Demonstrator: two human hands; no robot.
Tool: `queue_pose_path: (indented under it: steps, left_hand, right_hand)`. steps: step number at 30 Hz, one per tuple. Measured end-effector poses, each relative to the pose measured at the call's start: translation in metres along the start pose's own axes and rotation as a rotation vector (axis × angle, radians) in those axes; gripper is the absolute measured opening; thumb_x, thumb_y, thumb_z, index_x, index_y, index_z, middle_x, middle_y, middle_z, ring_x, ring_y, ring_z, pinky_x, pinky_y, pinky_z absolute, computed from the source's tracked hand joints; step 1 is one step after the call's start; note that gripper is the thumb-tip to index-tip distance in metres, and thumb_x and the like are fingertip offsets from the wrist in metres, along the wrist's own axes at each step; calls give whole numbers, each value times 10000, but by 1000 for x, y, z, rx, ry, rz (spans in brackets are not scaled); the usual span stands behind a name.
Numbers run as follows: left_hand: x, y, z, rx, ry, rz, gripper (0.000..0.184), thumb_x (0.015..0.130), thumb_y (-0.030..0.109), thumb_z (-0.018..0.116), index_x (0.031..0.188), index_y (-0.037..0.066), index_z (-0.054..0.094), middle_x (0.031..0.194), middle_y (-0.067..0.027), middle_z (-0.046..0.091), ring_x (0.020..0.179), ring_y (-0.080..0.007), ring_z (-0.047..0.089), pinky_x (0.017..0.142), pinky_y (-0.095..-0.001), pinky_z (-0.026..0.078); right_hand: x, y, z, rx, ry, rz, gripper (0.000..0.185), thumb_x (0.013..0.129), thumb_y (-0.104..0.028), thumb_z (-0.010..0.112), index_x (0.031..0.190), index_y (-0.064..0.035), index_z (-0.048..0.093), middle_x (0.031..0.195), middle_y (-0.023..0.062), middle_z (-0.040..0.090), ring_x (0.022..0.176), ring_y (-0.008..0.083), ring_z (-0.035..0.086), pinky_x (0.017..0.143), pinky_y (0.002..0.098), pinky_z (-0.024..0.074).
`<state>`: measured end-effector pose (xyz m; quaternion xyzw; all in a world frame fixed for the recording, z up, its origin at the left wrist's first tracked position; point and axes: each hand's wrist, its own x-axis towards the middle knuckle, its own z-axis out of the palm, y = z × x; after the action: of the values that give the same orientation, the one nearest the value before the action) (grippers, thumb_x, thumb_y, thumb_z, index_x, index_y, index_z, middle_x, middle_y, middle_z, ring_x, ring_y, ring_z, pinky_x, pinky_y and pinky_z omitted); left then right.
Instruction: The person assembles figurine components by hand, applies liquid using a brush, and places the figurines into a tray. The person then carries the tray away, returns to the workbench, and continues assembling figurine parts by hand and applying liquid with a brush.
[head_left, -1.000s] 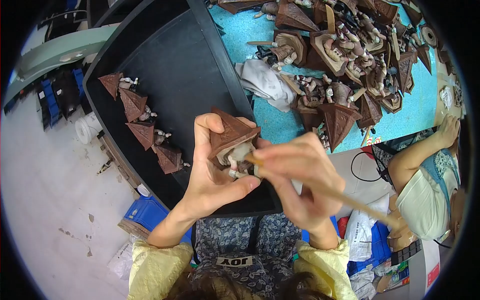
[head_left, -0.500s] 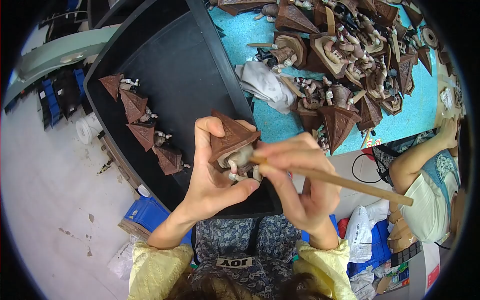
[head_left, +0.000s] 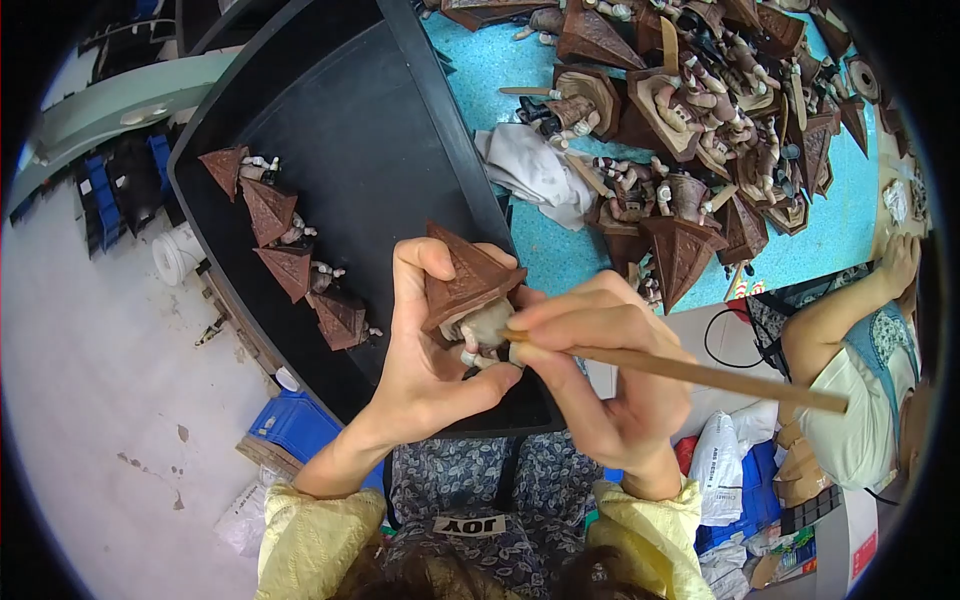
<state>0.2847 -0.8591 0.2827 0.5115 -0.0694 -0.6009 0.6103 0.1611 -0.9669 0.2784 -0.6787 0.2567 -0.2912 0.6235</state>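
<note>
A small figure with a brown pointed top (head_left: 468, 282) is in my left hand (head_left: 415, 370), its fingers and thumb wrapped round it over the near end of the black tray. The figure's pale body and limbs face my right hand (head_left: 610, 360). Pinched in my right hand is a thin wooden stick (head_left: 700, 375), its tip at the figure's body; the exact contact is hidden by my fingers. Several similar brown figures (head_left: 285, 270) lie along the left side of the black tray (head_left: 350, 120).
A blue-green table (head_left: 560, 255) holds a large pile of brown figures (head_left: 740, 120) and a crumpled grey-white cloth (head_left: 535, 175). At the right, a person's arm (head_left: 840, 310) rests near the table edge. A white bucket (head_left: 178, 255) and blue bin (head_left: 295, 425) stand at the left.
The stick's free end has swung out to the right and settled slightly lower. My left hand and the figure in it have shifted very slightly.
</note>
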Motion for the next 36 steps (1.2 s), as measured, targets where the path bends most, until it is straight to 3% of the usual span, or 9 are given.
queue_pose_path:
  steps: [3,7,11,18,21,28,30,34,36]
  left_hand:
    - [2,-1,2,-56,12,-21,718,678,-138,633,1188,146,215,1217,-122,406,1139,-214,481,912,-332,442]
    - [1,-2,-2,-14,-15,2,719,677,-141,629,1189,146,214,1217,-122,405,1145,-230,497,913,-344,447]
    - [1,1,2,-41,-2,-7,719,678,-142,627,1191,147,215,1219,-125,404,1147,-234,499,907,-345,453]
    - [2,-1,-1,-8,-35,12,722,682,-150,618,1203,143,213,1220,-119,396,1163,-238,500,920,-354,462]
    - [1,-1,1,-58,-29,-7,728,680,-153,626,1205,136,212,1226,-117,386,1165,-237,503,936,-363,460]
    - [3,-1,3,93,-109,57,730,683,-156,637,1201,125,205,1207,-106,377,1172,-220,488,931,-344,460]
    - [4,1,6,83,-103,45,730,683,-156,637,1200,124,204,1204,-104,376,1168,-211,486,930,-338,457]
    - [2,1,8,87,-83,17,730,681,-157,642,1196,124,207,1203,-100,379,1164,-192,473,931,-323,443]
    - [2,-1,7,56,-64,17,734,678,-156,646,1196,124,209,1202,-99,382,1166,-187,467,931,-317,440]
  right_hand:
    - [1,-2,-9,-64,144,14,236,676,133,702,885,47,637,808,152,667,714,262,641,612,317,506]
    - [3,4,2,29,25,-37,214,646,128,699,832,53,625,807,165,657,695,275,629,596,319,502]
    - [7,1,-8,-39,-9,-19,199,674,72,738,815,32,603,805,204,680,717,271,645,600,325,495]
    - [7,2,-6,-6,45,-21,208,651,76,740,809,25,614,802,196,684,680,261,639,604,320,499]
    - [7,-6,-5,14,-75,15,206,648,73,741,811,18,627,804,186,686,664,254,632,590,319,500]
    - [10,-10,-9,-97,-78,-23,192,647,76,734,793,23,623,792,180,684,663,253,631,586,318,493]
    - [12,-7,-8,-162,36,-117,176,648,80,722,780,24,619,783,178,682,660,254,631,579,318,489]
    - [13,-5,-13,-236,-36,-121,175,657,80,700,802,32,616,766,186,675,665,261,639,568,326,484]
    - [11,2,-11,-105,34,-143,178,659,88,691,810,34,615,760,186,672,676,269,649,572,334,488]
